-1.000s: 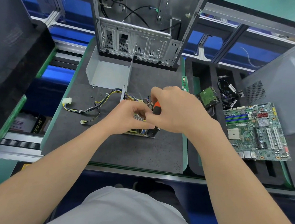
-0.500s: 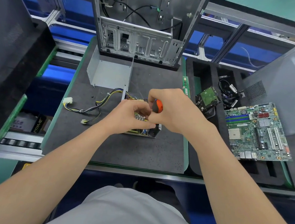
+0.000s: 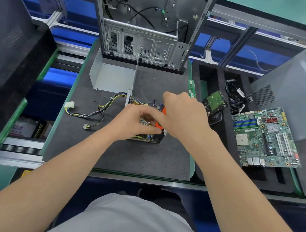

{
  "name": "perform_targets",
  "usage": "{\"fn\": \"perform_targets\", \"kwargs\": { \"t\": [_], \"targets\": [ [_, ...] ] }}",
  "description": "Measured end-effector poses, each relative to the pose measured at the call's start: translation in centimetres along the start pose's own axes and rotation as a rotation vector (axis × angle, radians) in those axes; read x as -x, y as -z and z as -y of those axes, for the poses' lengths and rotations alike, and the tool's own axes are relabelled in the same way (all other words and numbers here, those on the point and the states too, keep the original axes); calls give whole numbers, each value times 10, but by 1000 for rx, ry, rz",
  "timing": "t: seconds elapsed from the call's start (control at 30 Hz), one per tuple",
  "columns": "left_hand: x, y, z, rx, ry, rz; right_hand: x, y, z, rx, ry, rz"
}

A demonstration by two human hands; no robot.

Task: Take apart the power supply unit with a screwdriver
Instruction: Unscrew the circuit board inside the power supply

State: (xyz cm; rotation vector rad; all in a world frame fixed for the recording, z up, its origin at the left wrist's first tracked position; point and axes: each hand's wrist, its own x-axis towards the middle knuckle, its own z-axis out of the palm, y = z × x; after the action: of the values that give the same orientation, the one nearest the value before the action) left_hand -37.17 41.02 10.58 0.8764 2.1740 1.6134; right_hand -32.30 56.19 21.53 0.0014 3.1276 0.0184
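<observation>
Head view of a dark desk (image 3: pixel 126 156) with the power supply unit (image 3: pixel 143 136) opened near its centre, circuit board and heat sink exposed. The right grip (image 3: pixel 183 116) is curled closed around the upper handle of an orange screwdriver (image 3: pixel 163 111), which stands over the unit's 3 o'clock edge; the tip is hidden. The left grip (image 3: pixel 135 121) lies across the top of the board, thumb and forefinger closed around the screwdriver's lower orange section. The two grips touch above the unit.

A bundle of yellow and black cables (image 3: pixel 93 112) runs from the unit toward 9 o'clock and ends in a white plug (image 3: pixel 69 105). At 11 o'clock of the unit lies a bare metal cover (image 3: pixel 113 77), open side up, with two small dark screws (image 3: pixel 95 101) near its front corner. At 12 o'clock an emptied computer case (image 3: pixel 143 31) stands upright. At 3 o'clock, well apart on a black foam tray (image 3: pixel 254 173), lies a green motherboard (image 3: pixel 263 136); at 2 o'clock a hard drive (image 3: pixel 214 101) leans tilted in a slot, loose black leads (image 3: pixel 237 99) beyond it.
</observation>
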Motion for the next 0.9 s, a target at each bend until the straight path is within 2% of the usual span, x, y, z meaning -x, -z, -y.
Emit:
{"fn": "perform_targets", "kwargs": {
  "t": [0.27, 0.73, 0.8, 0.9],
  "targets": [
    [2, 5, -1, -57, 9, 13, -4, 5, -12, -264, 138, 152],
    [1, 5, 4, -133, -12, 25, 0, 17, -25, -318, 118, 86],
    [0, 5, 0, -223, -38, 45, 1, 20, -26, -329, 116, 76],
    [3, -1, -5, -411, -15, 172, 5, 26, -27, -365, 111, 61]
  ]
}}
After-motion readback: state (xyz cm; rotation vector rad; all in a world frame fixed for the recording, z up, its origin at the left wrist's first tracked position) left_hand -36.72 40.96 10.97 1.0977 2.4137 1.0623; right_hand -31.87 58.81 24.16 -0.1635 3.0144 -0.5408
